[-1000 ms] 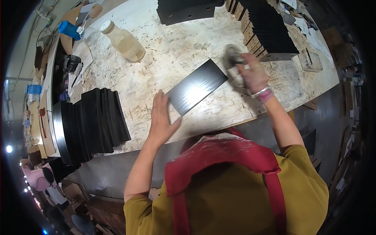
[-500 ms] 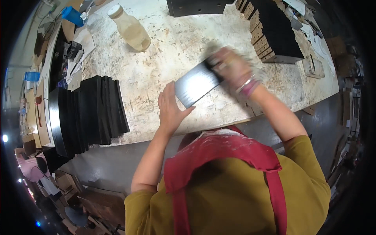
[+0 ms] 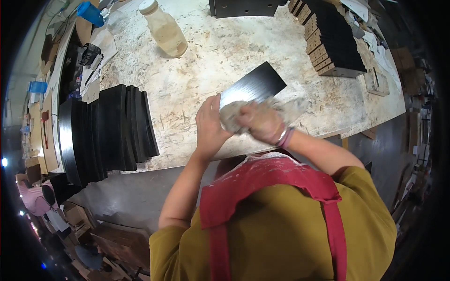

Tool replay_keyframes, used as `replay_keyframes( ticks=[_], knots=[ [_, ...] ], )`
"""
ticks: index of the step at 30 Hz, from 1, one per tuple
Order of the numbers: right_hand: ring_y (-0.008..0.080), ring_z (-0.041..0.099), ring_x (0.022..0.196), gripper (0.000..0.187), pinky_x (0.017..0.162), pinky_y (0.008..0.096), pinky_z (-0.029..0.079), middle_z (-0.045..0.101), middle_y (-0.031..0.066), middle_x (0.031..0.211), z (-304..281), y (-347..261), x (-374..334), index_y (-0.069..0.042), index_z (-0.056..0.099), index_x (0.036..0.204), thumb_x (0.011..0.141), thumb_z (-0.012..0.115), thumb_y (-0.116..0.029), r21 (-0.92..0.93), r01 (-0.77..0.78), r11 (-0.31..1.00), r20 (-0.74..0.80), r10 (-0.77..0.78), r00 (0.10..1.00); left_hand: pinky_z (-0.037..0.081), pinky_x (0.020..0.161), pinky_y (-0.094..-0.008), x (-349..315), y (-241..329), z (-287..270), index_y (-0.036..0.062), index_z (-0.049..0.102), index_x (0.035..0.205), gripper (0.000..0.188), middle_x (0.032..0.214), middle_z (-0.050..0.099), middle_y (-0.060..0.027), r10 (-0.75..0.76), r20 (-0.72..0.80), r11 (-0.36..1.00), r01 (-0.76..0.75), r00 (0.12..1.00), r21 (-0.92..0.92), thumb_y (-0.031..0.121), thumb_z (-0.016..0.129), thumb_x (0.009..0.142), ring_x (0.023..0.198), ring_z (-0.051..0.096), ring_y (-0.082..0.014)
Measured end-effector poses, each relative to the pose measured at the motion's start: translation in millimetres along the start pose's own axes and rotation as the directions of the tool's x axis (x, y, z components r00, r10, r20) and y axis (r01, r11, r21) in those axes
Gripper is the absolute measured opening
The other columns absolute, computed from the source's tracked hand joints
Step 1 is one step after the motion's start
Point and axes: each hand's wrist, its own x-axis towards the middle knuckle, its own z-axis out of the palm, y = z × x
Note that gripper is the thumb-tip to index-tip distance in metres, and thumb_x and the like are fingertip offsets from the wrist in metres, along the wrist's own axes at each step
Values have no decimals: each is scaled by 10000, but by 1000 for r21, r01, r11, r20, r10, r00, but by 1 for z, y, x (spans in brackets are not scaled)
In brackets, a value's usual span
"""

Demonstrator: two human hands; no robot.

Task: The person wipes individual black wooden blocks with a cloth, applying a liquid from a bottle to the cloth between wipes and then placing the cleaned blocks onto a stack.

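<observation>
A glossy black rectangular panel (image 3: 263, 78) lies at a slant on the worktable, its far right end uncovered. My left hand (image 3: 210, 125) steadies the panel's near left end, with the fingers along its edge and the thumb toward the front. A greyish-white rag (image 3: 230, 116) is bunched under my right hand (image 3: 262, 123), which presses it onto the panel's near end. The rag's loose tail spreads out to the right. Part of the panel is hidden beneath the rag and my hand.
A row of black boards (image 3: 110, 131) stands on the left of the stained worktable (image 3: 187, 77). Stacked black pieces with drilled, wood-coloured edges (image 3: 335, 47) sit at the far right. Beyond the panel are a bottle of cloudy liquid (image 3: 166, 33) and a black drilled part (image 3: 243, 8).
My right hand has swept the rag from the panel's far right end to its near left end, uncovering the far end. My left hand stays at the panel's edge.
</observation>
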Motion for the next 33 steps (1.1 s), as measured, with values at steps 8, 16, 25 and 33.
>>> replay_keyframes(
  ticks=[8, 16, 25, 33],
  knots=[
    [313, 605, 811, 201, 658, 418, 501, 629, 96, 846, -2, -26, 8, -113, 662, 856, 717, 570, 0, -101, -148, 984, 12, 150, 989, 332, 1011, -480, 1, 2, 4, 19, 343, 1425, 963, 1346, 410, -197, 2, -6, 1000, -2, 1000, 26, 307, 835, 649, 1221, 430, -376],
    [307, 610, 904, 205, 796, 372, 497, 617, 121, 1001, -62, 131, -71, -80, 645, 1029, 827, 623, -108, 29, -533, 846, -281, 518, 808, 316, 1055, -471, 9, 7, -10, 28, 303, 1446, 983, 1366, 408, -202, -17, 130, 1000, 14, 991, 23, 276, 831, 656, 1259, 404, -383],
    [320, 598, 996, 365, 845, 395, 502, 569, 112, 1127, -36, 89, -33, -138, 573, 1158, 811, 682, -162, 96, -593, 799, -154, 601, 785, 457, 863, -313, 29, 4, -45, -13, 421, 1317, 748, 1040, 528, -110, -307, 347, 932, 353, 886, -78, 154, 836, 717, 948, 520, -207],
    [332, 596, 987, 350, 849, 401, 509, 567, 125, 1112, -31, 88, -35, -113, 583, 1140, 803, 673, -141, 138, -543, 828, -249, 560, 790, 426, 534, -255, 21, 35, -50, -6, 574, 939, 272, 646, 548, -22, -470, 438, 863, 504, 766, 46, 150, 760, 815, 567, 490, -96]
  ],
)
